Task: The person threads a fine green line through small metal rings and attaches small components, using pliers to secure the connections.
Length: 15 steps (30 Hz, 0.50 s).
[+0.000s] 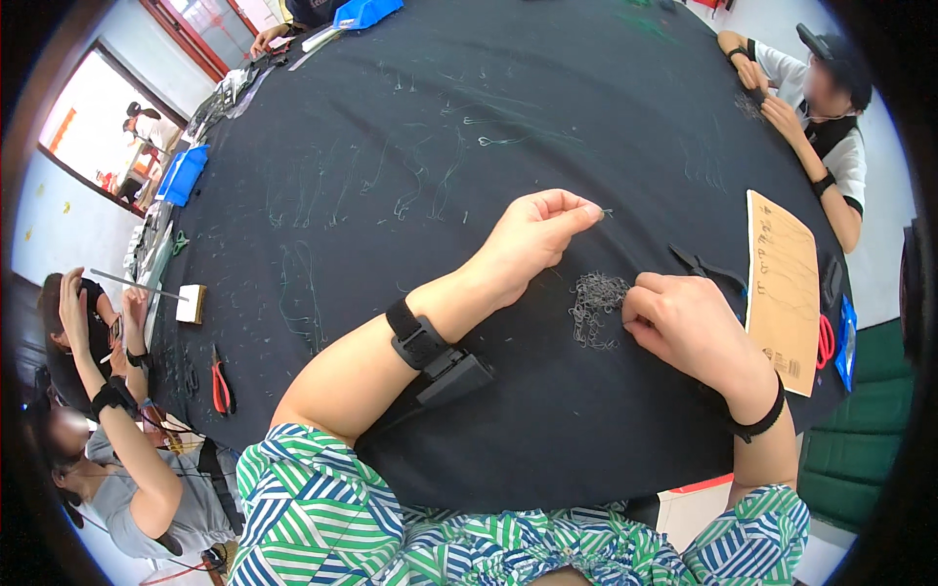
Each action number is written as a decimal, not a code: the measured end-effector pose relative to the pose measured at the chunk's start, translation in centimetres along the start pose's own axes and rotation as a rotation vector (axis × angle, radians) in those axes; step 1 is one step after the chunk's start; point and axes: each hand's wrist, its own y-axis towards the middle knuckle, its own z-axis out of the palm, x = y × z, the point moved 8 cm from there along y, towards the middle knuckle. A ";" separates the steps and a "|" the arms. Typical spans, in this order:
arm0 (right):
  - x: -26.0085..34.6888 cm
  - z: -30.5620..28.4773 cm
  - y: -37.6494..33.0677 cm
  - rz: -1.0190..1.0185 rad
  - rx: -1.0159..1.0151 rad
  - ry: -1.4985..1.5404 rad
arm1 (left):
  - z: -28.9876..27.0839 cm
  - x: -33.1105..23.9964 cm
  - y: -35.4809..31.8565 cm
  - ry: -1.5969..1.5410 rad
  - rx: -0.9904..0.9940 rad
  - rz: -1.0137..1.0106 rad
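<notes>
My left hand is raised over the black cloth, thumb and forefinger pinched together. A short bit of thin greenish line sticks out of that pinch; whether a hook is on it is too small to tell. Beside my right hand lies a tangled pile of small dark grey hooks, which look like fishhooks. The right fingers are curled closed at the pile's right edge, and what they hold, if anything, is hidden. Thin green lines with small loops or ends lie spread across the cloth beyond my left hand.
Right of my right hand are black-handled pliers, a brown cardboard sheet, red-handled scissors and a blue packet. Red-handled pliers and a white block with a rod lie left. Other people work around the table.
</notes>
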 end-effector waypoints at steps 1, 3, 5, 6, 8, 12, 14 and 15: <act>-0.2 -0.1 -0.1 0.016 0.002 0.027 | 0.2 0.0 0.0 -0.007 0.016 -0.007; -0.9 -0.4 -0.2 0.022 -0.024 0.082 | 0.0 0.4 0.1 0.011 -0.047 -0.028; -1.6 -1.3 0.3 -0.029 -0.119 0.127 | -1.0 0.3 0.0 0.023 -0.056 -0.016; -2.3 -2.0 0.3 0.016 -0.154 0.129 | -1.2 -0.1 0.0 0.027 -0.050 -0.005; -3.2 -2.4 0.1 0.050 -0.182 0.152 | -1.2 -0.2 -0.1 0.037 -0.024 0.011; -3.7 -1.9 -0.4 0.058 -0.180 0.113 | -0.4 -0.2 0.2 0.048 -0.008 0.010; -2.9 -1.2 -0.4 -0.004 -0.140 0.129 | -0.5 0.1 0.3 0.046 -0.005 0.005; -2.7 -1.1 -0.4 -0.004 -0.138 0.134 | -0.6 0.0 0.2 0.054 -0.009 0.004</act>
